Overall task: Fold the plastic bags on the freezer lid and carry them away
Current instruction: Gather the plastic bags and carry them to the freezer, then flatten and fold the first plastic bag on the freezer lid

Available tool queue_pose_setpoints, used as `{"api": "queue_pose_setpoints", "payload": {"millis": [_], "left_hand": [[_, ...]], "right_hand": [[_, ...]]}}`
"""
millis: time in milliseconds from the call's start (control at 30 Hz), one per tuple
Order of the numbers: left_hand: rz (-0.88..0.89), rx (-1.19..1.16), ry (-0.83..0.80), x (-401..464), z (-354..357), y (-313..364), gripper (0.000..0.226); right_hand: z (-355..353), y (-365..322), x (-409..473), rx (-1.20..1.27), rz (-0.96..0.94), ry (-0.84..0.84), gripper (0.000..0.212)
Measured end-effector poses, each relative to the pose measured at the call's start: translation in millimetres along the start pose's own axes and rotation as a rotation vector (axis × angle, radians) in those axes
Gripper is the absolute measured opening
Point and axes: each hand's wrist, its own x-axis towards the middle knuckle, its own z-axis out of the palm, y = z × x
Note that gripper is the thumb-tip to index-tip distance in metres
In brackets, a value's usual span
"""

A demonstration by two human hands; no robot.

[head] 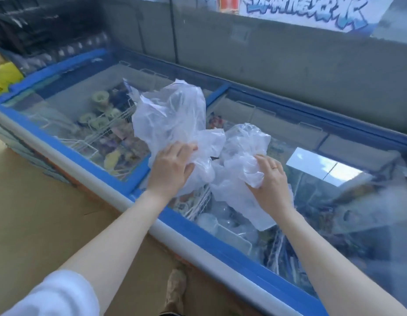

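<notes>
While both hands work at the crumpled bags (175,124) on the glass freezer lid (312,190), nothing is folded flat yet. The left hand (172,168) presses on the taller, puffed-up heap, fingers spread and fairly straight, thumb against the film. The right hand (269,179) grips the lower heap, fingers curled into the plastic. The two heaps touch, and I cannot tell if they are one bag or several. They lie just beyond the knuckles, over the blue bar between the two lid panes, and a loose flat tail runs back under the right wrist toward the near rim. That tail sets the long axis; flattening likely starts from the right hand.
</notes>
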Motion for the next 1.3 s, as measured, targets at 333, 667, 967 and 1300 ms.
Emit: {"api": "queue_pose_setpoints", "payload": {"millis": [333,667,967,1300], "left_hand": [[0.115,-0.065,-0.856,75.8,115.4,-96.2,0.052],[0.05,-0.609,-0.385,106.8,106.2,-98.1,0.049],[0.682,-0.176,-0.828,103.8,153.9,-27.9,0.077],[0.311,0.195,-0.845,94.3,210.7,14.8,0.063]], "right_hand": [[90.1,8.1,37.9,-0.027,0.504,-0.453,0.085],[103.9,14.5,78.5,-0.12,0.419,-0.143,0.082],[54.0,21.8,37.1,0.039,0.337,-0.491,0.07],[23.2,66.5,-25.7,-0.233,0.582,-0.162,0.042]]}}
